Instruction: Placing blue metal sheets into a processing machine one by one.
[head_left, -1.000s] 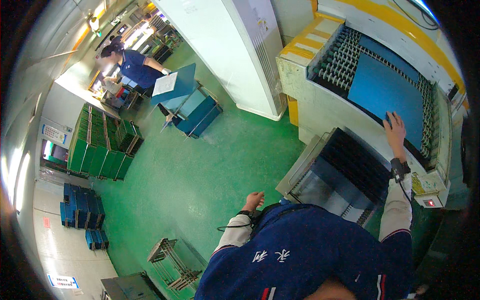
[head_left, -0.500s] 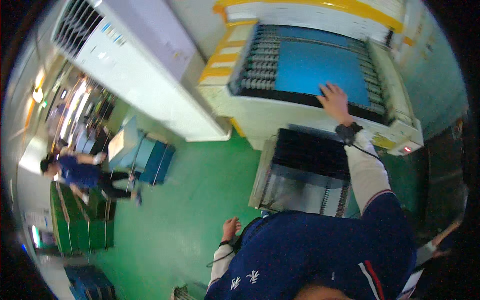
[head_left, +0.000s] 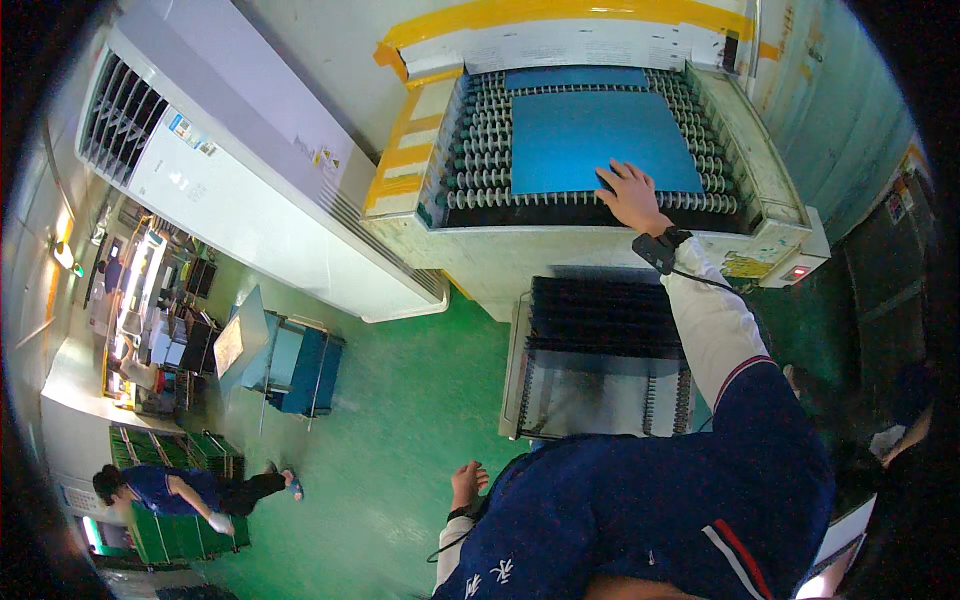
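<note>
Blue panel (head_left: 590,135): one o'clock, lying on rollers (head_left: 482,152)
Right hand (head_left: 633,197): two o'clock, fingers spread over its near edge, no grip visible
Left hand (head_left: 468,483): six o'clock, half-curled, looks empty
Panel step: apparently steadying
Next move: likely wants an edge hold

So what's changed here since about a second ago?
The co-worker in the dark blue shirt has left the cart of blue panels and is now beside the stacked green racks. The flat rectangular blue panel seems to have shifted slightly farther in over the white rollers. Your view has turned too. Your bare right hand stays at the panel's near edge and your bare left hand hangs low as before.
</note>
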